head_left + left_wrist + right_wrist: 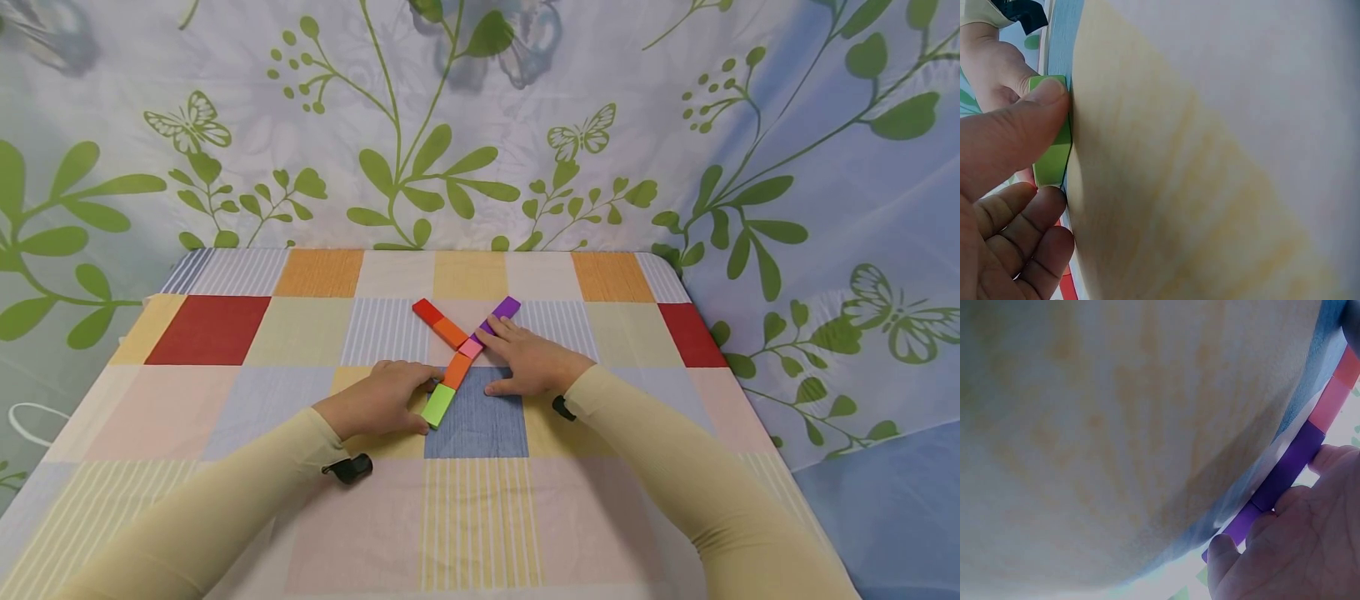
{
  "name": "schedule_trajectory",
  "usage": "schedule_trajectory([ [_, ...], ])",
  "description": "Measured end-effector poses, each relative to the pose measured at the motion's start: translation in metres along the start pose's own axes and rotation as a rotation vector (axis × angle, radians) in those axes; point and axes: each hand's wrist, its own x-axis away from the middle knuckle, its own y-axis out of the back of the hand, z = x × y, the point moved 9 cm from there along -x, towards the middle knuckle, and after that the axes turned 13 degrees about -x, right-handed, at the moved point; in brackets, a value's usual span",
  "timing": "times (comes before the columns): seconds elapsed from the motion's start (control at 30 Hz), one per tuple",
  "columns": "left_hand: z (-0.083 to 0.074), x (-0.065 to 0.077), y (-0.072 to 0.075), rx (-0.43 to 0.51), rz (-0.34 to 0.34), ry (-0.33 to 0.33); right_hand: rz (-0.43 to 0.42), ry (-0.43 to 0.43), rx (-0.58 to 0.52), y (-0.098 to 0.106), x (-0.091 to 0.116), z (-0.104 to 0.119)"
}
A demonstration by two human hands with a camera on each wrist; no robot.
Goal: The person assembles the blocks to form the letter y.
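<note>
Small coloured blocks form a Y on the patchwork cloth. A red block [427, 312] and an orange block [452, 332] make the left arm. The right arm is a purple block [507, 307] plus a darker purple one [1289, 465]. Both meet at a pink block [471, 347]. Below it run another orange block [457, 372] and a green block [438, 406]. My left hand [382, 400] holds the green block, thumb at its near end, other fingers curled. Along the purple blocks rest the fingertips of my right hand [532, 360], its thumb spread apart on the cloth.
The patchwork cloth [360, 525] covers the table. Behind it hangs a curtain [247, 67] with green leaves and butterflies. A white cable loop [30, 425] lies by the left edge. Dark straps sit at both wrists.
</note>
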Motion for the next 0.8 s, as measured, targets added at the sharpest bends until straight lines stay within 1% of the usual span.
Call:
schedule_trajectory([
  [0.4, 0.0016, -0.0010, 0.0017, 0.043, 0.030, 0.023, 0.006, -0.010, -0.003, 0.0002, -0.0006, -0.0005],
  [0.8, 0.0015, -0.0014, 0.0018, 0.038, 0.022, 0.017, 0.007, -0.019, -0.010, 0.0006, 0.0008, 0.0015],
])
